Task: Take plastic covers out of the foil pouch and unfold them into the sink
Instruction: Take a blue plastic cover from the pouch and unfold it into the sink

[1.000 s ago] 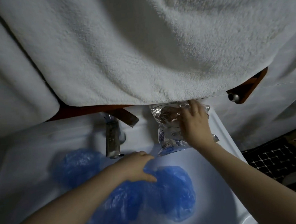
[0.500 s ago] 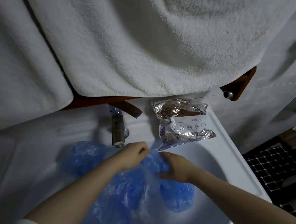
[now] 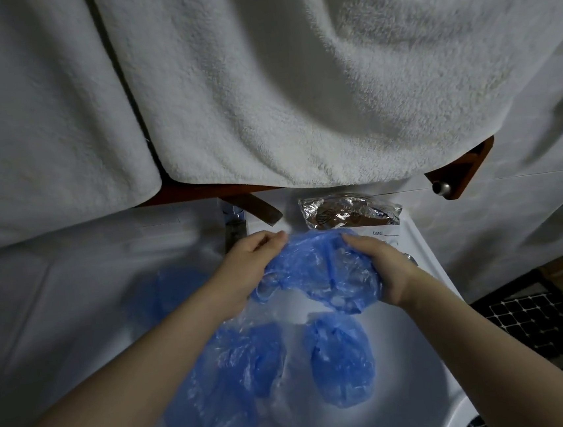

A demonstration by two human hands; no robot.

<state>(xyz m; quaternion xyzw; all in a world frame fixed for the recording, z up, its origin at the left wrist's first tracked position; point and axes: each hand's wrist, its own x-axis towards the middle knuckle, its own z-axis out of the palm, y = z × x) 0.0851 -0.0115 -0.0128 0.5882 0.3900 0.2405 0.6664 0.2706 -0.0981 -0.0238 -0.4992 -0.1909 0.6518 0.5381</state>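
Left hand (image 3: 244, 272) and right hand (image 3: 383, 267) gripping blue cover (image 3: 316, 272), foil pouch (image 3: 348, 212) half hidden behind, tap mostly covered

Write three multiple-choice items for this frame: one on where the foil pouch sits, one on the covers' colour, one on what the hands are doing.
1. Where is the foil pouch?
A. on the sink's back right corner
B. on the floor
C. on the towel

2. What colour are the plastic covers?
A. green
B. blue
C. red

3. What are the hands doing?
A. both idle
B. both holding one cover
C. one on the tap

Answers:
1 A: it lies on the sink rim, below the towel.
2 B: all are blue.
3 B: left hand and right hand grip the held cover.
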